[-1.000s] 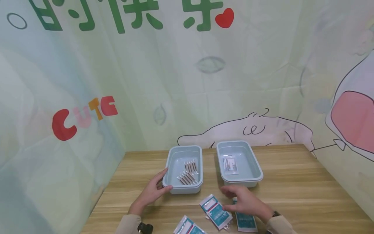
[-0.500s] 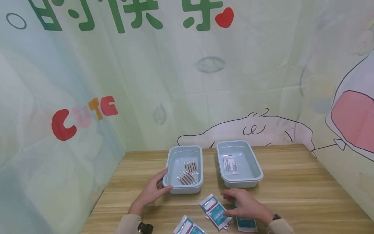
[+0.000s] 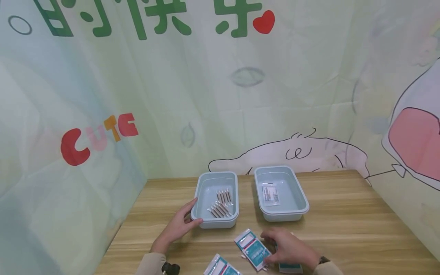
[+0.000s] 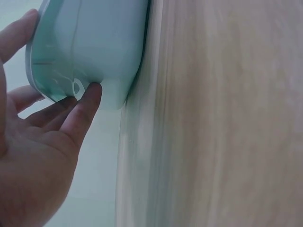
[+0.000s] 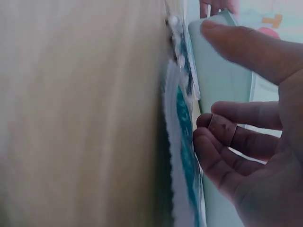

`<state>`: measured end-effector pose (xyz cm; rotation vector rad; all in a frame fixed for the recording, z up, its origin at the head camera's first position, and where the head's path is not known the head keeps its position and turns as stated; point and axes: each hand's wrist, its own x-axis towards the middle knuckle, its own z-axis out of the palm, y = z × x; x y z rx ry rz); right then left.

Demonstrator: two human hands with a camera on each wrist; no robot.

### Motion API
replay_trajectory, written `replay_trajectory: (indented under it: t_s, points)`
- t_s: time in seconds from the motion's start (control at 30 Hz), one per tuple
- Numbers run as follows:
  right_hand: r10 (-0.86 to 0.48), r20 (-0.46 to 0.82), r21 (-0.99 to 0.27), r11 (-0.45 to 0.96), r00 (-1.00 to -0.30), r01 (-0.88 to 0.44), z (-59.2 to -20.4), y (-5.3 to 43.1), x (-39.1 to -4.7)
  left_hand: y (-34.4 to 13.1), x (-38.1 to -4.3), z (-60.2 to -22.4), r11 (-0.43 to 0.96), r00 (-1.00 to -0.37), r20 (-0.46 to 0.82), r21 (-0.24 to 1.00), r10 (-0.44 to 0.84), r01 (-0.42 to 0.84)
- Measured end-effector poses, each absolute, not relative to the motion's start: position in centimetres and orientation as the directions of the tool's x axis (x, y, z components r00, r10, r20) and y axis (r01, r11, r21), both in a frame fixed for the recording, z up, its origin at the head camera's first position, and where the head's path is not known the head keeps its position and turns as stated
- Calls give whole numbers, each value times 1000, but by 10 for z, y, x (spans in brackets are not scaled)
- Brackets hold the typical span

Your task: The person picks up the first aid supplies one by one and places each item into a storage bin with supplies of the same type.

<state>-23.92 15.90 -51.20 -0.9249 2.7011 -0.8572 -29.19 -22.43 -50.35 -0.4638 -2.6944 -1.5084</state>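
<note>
Currently, left grip point(image 3: 177, 226) holding tray point(image 3: 218, 222) edge, right grip point(image 3: 290, 246) apart over packet point(image 3: 290, 269), tabletop point(image 3: 354, 225) rightward

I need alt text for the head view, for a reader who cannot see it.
A person's left hand touches a pale blue tray of white-tipped sticks, and the right hand is near teal packets on a wooden table. A second tray holds a sachet.

**Surroundings: printed backdrop point(image 3: 213, 99), wood-grain table point(image 3: 347, 214)**

Pale green backdrop, creased, behind the table's far edge in front of me. Along the top: 3 green characters point(image 3: 166, 8), cropped, then 1 red heart point(image 3: 264, 21). To my left: CUTE lettering point(image 3: 99, 146), 4 letters. Low centre-right: white cartoon figure point(image 3: 264, 152), black outline. Far right: 1 pink shape point(image 3: 416, 141), also outlined.
</note>
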Motion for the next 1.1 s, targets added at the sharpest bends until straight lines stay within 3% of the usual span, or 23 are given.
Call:
replay_trajectory:
  t_s: [0.57,1.1]
  points:
    - [-575,-65,-538,708,-815,-457,-513,149,-235,-223,-292,-503,491,-958,154,832,241,257]
    - [-637,73,-516,634,-767,-576,-518,148,-236,-223,-291,-502,490,-958,158,832,240,260]
